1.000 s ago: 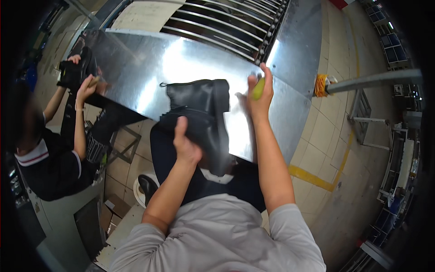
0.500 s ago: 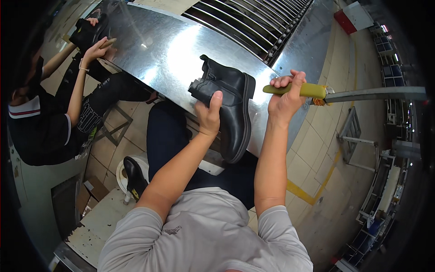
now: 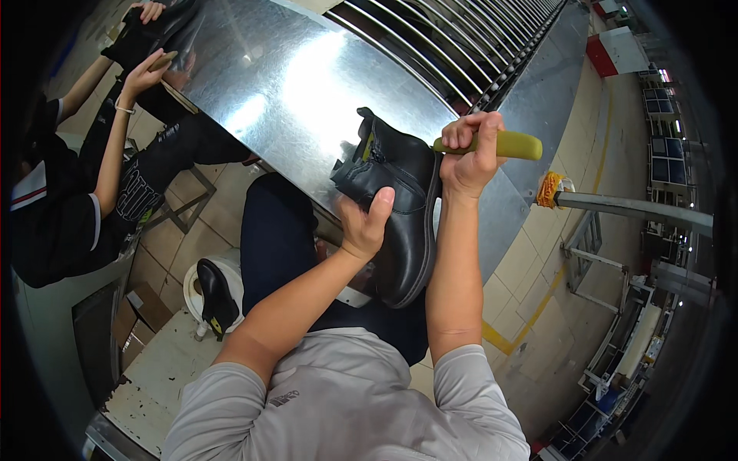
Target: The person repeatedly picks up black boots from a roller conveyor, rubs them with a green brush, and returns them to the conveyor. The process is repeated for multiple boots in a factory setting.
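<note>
A black leather ankle boot [image 3: 403,203] lies on its side over my lap, at the near edge of the metal table. Its toe points toward me and its sole faces right. My left hand [image 3: 367,223] grips the boot at its left side, thumb on the leather, with the other fingers hidden. In my right hand [image 3: 475,157] is a yellow-green bar with rounded ends [image 3: 519,145], its exact kind unclear. The fist is wrapped around it beside the boot's heel, and the bar's left end is close to the sole edge; whether they touch I cannot tell.
The shiny metal table [image 3: 254,69] has a roller conveyor [image 3: 461,46] set in it. A metal rail with orange wrapping [image 3: 550,190] juts in at right. Another black boot [image 3: 217,296] rests on a white bucket at left. A co-worker [image 3: 69,207] handles a dark boot further left.
My right hand has moved slightly left with the bar, away from the wrapped rail end and closer to the sole. The boot has shifted slightly toward me, with my left hand still on it.
</note>
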Demonstrator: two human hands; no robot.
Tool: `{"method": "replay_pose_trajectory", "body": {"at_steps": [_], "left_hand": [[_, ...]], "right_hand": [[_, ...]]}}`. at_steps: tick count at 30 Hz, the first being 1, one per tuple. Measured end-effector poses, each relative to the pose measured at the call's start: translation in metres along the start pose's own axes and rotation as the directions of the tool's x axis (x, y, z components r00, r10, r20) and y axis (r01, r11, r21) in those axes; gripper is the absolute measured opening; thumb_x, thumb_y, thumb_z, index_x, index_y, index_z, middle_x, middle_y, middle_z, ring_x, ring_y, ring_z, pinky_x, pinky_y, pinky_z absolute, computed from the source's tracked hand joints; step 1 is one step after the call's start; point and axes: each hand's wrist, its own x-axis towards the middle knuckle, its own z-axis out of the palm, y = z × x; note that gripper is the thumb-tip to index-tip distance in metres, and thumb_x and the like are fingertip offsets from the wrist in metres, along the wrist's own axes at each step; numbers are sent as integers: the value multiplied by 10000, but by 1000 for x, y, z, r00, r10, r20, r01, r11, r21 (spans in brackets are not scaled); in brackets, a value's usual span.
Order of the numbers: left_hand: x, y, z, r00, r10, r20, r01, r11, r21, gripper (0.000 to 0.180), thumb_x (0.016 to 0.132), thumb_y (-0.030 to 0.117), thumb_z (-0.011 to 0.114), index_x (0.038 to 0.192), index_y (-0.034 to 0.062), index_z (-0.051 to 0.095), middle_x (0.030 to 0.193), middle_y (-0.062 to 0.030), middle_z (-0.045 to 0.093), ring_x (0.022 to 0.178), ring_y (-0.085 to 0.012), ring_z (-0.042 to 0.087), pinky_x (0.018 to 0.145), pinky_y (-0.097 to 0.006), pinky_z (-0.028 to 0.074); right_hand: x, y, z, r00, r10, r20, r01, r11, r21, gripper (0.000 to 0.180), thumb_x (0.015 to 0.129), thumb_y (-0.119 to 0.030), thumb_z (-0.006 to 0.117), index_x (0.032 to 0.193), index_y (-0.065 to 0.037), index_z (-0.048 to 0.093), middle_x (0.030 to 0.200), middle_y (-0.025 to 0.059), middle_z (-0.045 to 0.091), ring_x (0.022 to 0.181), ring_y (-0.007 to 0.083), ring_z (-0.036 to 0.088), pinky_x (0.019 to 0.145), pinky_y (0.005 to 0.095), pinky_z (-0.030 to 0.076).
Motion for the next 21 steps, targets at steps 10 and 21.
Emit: {"method": "replay_pose_trajectory", "body": {"at_steps": [10,21], "left_hand": [[2,2,5,999,30,-35,-30,999,-18,305,962,246,575,1082,-27,641,1017,-83,651,936,-200,585,876,-359,460],[-2,1,9,998,-46,-48,43,997,-60,284,965,254,572,1022,-16,643,953,-42,623,866,-150,544,807,-320,444]], "right_hand": [[-33,-9,-13,966,-125,228,109,991,81,372,1046,-324,580,823,-27,605,607,37,439,603,197,482,663,388,442],[-80,-27,-31,980,-8,199,-42,968,248,375,1071,-314,505,795,-69,573,565,-10,389,518,151,392,566,368,400]]}}
